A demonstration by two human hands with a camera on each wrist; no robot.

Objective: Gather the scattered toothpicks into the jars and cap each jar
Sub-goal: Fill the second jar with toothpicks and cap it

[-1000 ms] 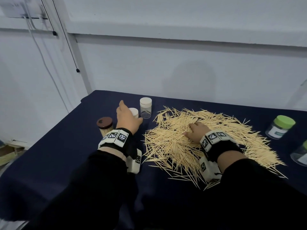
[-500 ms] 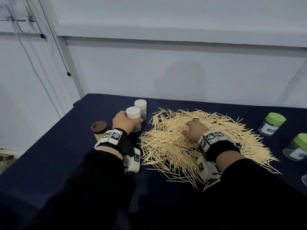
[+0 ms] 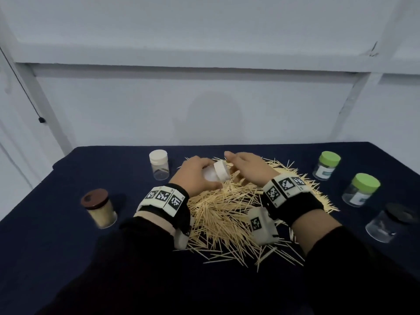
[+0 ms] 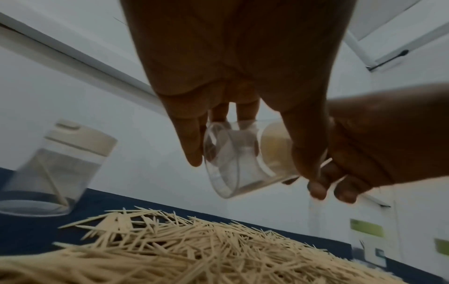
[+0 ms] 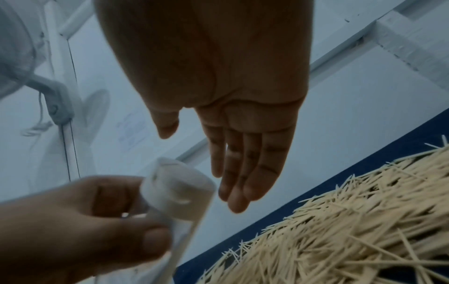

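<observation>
Above the toothpicks (image 3: 227, 208), our left hand (image 3: 193, 176) grips a tilted jar (image 3: 212, 175); our right hand (image 3: 247, 167), fingers spread, nears its cap (image 3: 221, 170), apparently untouched; a weak grip may drop it.

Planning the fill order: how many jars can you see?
6: white-capped jar in the left hand; another white-capped far left; brown-capped near left; two green-capped right; black-capped near right.

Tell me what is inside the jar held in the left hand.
The clear jar in the left hand looks empty through its wall. Its white cap is on. The fingers cover part of it, so a few toothpicks could be hidden.
</observation>
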